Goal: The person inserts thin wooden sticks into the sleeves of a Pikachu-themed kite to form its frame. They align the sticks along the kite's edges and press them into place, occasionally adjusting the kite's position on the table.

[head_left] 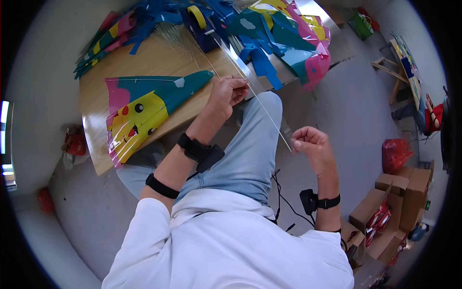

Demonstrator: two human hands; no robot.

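Note:
My left hand [227, 91] pinches a thin pale rod [267, 114] at the edge of the wooden table [144, 62]. My right hand [312, 143] grips the same rod's near end above my knee. The rod runs slantwise from the table's far side down to my right hand. A colourful plastic kite sheet [144, 108] with a yellow cartoon face lies flat on the table left of my left hand. A bundle of thin rods [180, 38] lies further back on the table.
A heap of blue, teal and pink kite sheets [284, 33] and a blue tape dispenser [199, 26] cover the table's far side. Cardboard boxes [390, 207] and a red bag [395, 153] stand on the floor at right. A cable [284, 200] trails by my leg.

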